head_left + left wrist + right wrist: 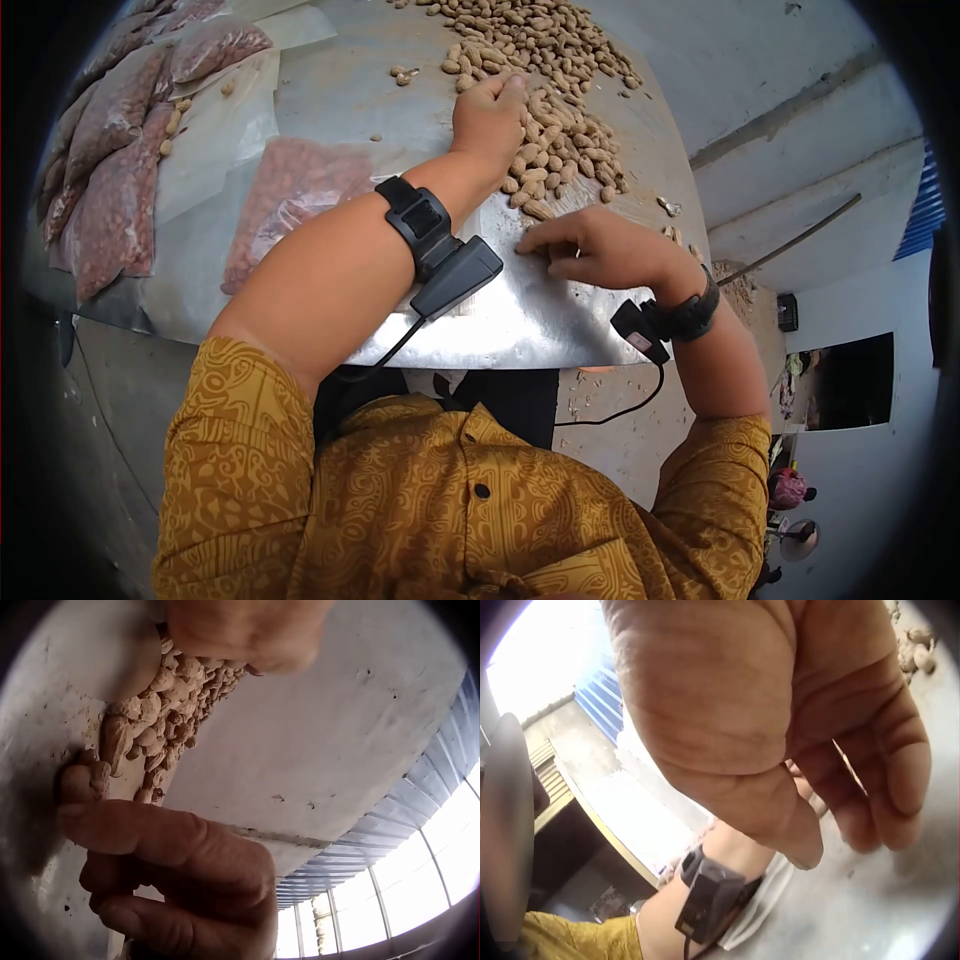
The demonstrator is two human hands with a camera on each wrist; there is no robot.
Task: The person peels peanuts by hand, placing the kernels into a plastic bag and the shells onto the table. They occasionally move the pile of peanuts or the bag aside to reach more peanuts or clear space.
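Note:
In the head view, unshelled peanuts (565, 150) lie heaped on a metal table (400, 340). My left hand (490, 125) rests at the pile's left side with its fingers bent; their undersides are hidden. Nearer the table's front edge, my right hand (600, 250) has its index finger extended and other fingers loosely bent. In the left wrist view, that index fingertip is at a peanut (80, 782), whether touching I cannot tell; part of my left hand (247, 630) crosses the top. The right wrist view shows my right hand (757, 712) large, with nothing visible in its fingers.
Filled clear bags of reddish nuts (110, 220) are stacked at the table's left. Another such bag (295, 200) lies flat under my left forearm. Flat clear plastic bags (225, 130) lie between them. A pale wall (800, 150) stands to the right.

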